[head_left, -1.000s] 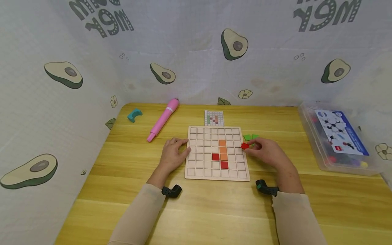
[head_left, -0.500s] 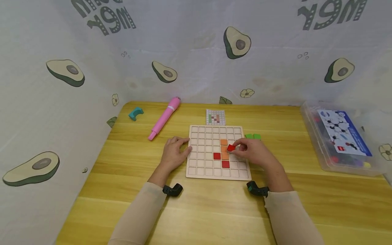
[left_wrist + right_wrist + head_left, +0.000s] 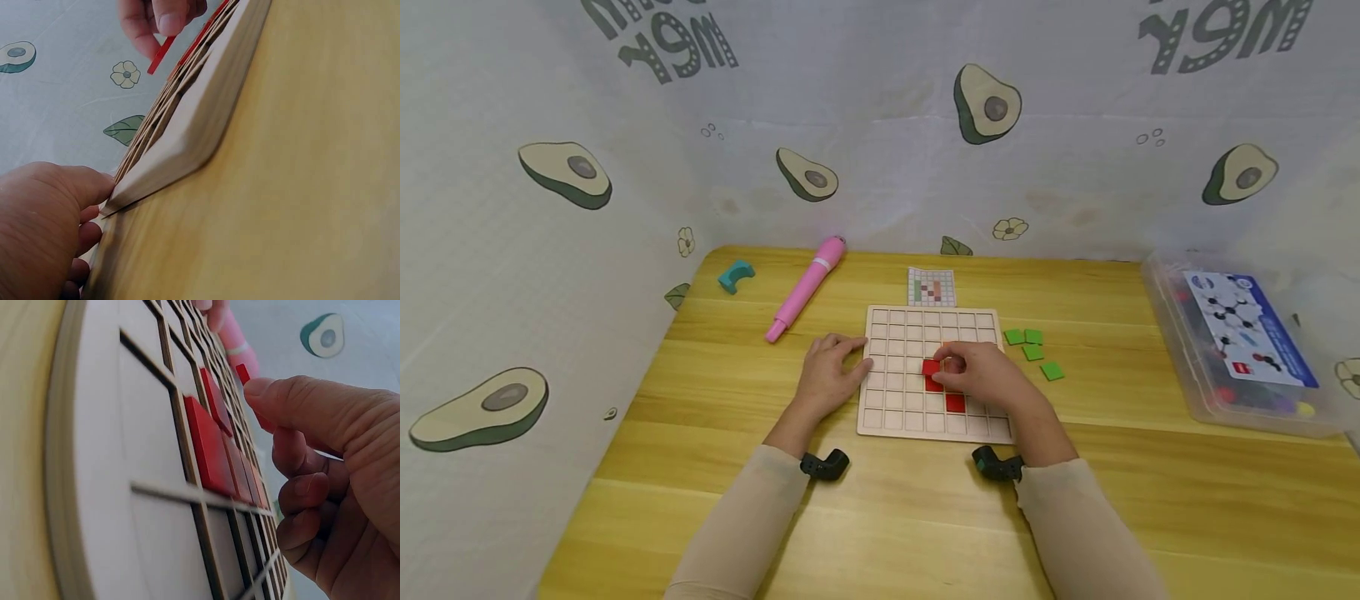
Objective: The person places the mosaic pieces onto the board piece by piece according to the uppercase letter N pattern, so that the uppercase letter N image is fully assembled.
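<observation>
My right hand (image 3: 981, 373) pinches a red square tile (image 3: 931, 367) between thumb and fingertips, over the middle of the wooden grid board (image 3: 887, 417). In the right wrist view the held tile is tilted and raised above the grid, seen nearly edge-on. Another red tile (image 3: 955, 403) sits in a cell closer to the front, and a second one (image 3: 216, 401) lies in its cell below the held tile. Orange tiles (image 3: 240, 469) stand in a column, mostly hidden by my right hand in the head view. My left hand (image 3: 827, 375) rests at the board's left edge, thumb and forefinger touching it.
Several green tiles (image 3: 1033, 352) lie right of the board. Behind it is a small printed pattern card (image 3: 931, 287). A pink pen-shaped stick (image 3: 805, 290) and a teal curved block (image 3: 736, 277) lie back left; a clear plastic box (image 3: 1232, 342) stands at right.
My right hand has carried the red tile leftward from beside the green tiles to over the middle of the board, uncovering the green tiles. My left hand stays at the board's edge.
</observation>
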Action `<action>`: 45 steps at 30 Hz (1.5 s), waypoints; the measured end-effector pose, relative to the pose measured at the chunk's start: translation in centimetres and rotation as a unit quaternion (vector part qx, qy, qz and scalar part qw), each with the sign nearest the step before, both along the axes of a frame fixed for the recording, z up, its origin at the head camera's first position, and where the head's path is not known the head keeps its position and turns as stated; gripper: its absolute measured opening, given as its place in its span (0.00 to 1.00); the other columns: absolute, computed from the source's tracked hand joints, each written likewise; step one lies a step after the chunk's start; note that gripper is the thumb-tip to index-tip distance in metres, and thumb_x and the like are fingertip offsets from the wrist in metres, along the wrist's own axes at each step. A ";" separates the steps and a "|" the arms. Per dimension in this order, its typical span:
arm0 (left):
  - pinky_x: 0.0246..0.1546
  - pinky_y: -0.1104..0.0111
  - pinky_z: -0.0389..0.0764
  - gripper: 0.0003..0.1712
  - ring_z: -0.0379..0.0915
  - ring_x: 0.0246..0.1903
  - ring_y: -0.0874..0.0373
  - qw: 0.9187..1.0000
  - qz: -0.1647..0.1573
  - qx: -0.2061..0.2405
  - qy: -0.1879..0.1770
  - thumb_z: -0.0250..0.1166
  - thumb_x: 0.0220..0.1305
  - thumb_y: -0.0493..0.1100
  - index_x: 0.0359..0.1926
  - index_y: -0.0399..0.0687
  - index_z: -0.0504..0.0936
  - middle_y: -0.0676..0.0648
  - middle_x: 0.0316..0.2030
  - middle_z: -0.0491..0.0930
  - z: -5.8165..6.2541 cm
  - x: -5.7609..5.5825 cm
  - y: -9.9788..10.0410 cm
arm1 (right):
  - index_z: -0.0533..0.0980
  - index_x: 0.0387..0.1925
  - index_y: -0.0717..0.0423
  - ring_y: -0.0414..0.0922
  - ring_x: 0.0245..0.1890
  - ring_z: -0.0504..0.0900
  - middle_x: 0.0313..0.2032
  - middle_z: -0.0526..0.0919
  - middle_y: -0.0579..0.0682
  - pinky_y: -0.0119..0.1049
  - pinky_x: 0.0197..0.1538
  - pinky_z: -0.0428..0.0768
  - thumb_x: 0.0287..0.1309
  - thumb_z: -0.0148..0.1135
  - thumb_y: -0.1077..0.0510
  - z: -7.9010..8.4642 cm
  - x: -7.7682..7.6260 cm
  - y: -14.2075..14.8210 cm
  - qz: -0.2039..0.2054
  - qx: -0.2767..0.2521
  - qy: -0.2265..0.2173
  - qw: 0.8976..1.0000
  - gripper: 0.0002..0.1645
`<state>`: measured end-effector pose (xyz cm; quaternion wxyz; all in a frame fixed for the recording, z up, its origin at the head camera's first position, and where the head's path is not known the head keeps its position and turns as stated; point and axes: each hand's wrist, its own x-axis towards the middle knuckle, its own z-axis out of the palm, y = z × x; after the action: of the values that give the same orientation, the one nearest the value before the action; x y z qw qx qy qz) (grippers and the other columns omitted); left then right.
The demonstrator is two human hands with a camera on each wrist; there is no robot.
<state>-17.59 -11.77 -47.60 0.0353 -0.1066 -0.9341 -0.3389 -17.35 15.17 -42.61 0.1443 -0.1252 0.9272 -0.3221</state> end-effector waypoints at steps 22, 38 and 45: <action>0.58 0.56 0.70 0.25 0.71 0.53 0.49 1.000 0.001 -0.001 -0.004 0.67 0.69 0.53 0.64 0.52 0.82 0.46 0.55 0.81 0.0 0.0 0.3 | 0.82 0.53 0.51 0.43 0.23 0.73 0.28 0.79 0.47 0.34 0.28 0.70 0.65 0.66 0.52 -0.1 -0.4 -3.4 -0.010 0.063 0.017 0.998 0.16; 0.59 0.55 0.70 0.25 0.71 0.54 0.48 1.000 -0.001 -0.001 -0.006 0.66 0.69 0.53 0.64 0.52 0.81 0.46 0.55 0.81 0.0 0.0 0.3 | 0.79 0.59 0.51 0.47 0.32 0.73 0.35 0.77 0.51 0.36 0.33 0.70 0.68 0.63 0.50 0.5 -0.1 1.0 -0.097 0.021 -0.013 0.995 0.21; 0.59 0.55 0.71 0.25 0.71 0.54 0.48 1.000 0.003 0.001 -0.003 0.66 0.69 0.53 0.64 0.52 0.82 0.45 0.56 0.81 0.1 0.1 0.1 | 0.76 0.63 0.54 0.48 0.33 0.73 0.37 0.77 0.54 0.36 0.33 0.70 0.68 0.63 0.49 0.5 0.4 4.3 -0.125 0.029 -0.019 0.992 0.26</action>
<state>-17.47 -11.69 -47.53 0.0337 -0.1032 -0.9341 -0.3400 -16.94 19.51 -42.15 0.1238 0.0020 0.9416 -0.3131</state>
